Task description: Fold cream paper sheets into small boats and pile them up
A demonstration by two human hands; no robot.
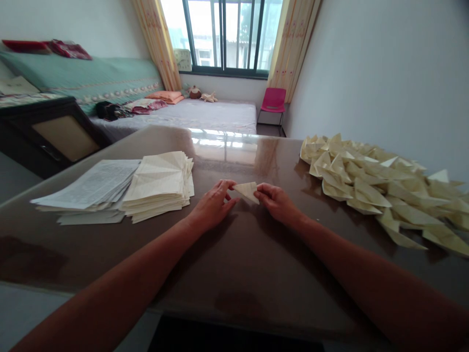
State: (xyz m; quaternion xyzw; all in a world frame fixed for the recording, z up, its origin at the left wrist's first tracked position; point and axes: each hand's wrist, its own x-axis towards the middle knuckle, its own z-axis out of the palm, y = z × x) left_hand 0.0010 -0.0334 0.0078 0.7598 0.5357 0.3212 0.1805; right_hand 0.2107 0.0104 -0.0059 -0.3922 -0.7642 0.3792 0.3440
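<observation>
A small folded piece of cream paper [247, 191], roughly triangular, is held just above the brown table between my two hands. My right hand [274, 199] pinches its right side between thumb and fingers. At its pointed left end, the fingertips of my left hand [215, 204] touch it, with the index finger along the tip and the thumb lower and apart. To the left lies a stack of creased cream paper sheets [157, 183], partly against a stack of printed white sheets [95, 183]. Many folded cream paper shapes [370, 176] are heaped at the right.
The glossy brown table [234, 264] reflects the window [223, 39] at its far end. Beyond it are a bed [216, 115] and a pink chair [273, 101]. A dark cabinet [47, 132] stands at the left, and a white wall [384, 73] borders the right.
</observation>
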